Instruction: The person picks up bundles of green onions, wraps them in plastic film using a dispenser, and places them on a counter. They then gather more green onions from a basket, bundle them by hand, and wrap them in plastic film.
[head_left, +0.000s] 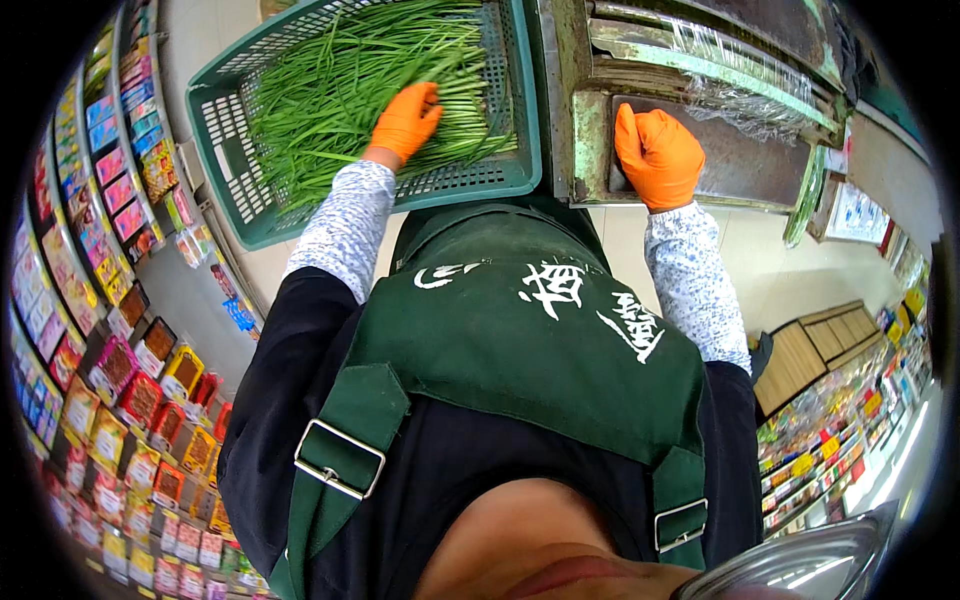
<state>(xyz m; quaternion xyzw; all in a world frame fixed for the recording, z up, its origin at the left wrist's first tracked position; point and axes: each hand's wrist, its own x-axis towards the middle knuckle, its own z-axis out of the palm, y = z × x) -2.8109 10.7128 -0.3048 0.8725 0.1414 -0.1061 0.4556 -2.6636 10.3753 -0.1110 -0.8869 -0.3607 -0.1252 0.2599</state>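
My left hand (407, 124), in an orange glove, rests on the long green leafy stalks (352, 82) that lie loose in a green plastic basket (535, 112). Its fingers curl down at the pale stem ends; whether they grip any stalks I cannot tell. To the right of the basket, my right hand (661, 156), gloved in orange too, is closed in a fist above the dark plate of a worn metal wrapping machine (750, 165). Nothing shows in that fist, though its palm side is hidden. Clear plastic film (750, 94) lies crumpled along the machine's rail.
Shelves of colourful packaged goods (142, 397) stand on the left. A wooden display stand (817, 352) and more stocked shelves (825, 457) are at the lower right. Green stalks (802, 199) hang at the machine's right edge. Pale tiled floor (780, 255) shows beyond my right arm.
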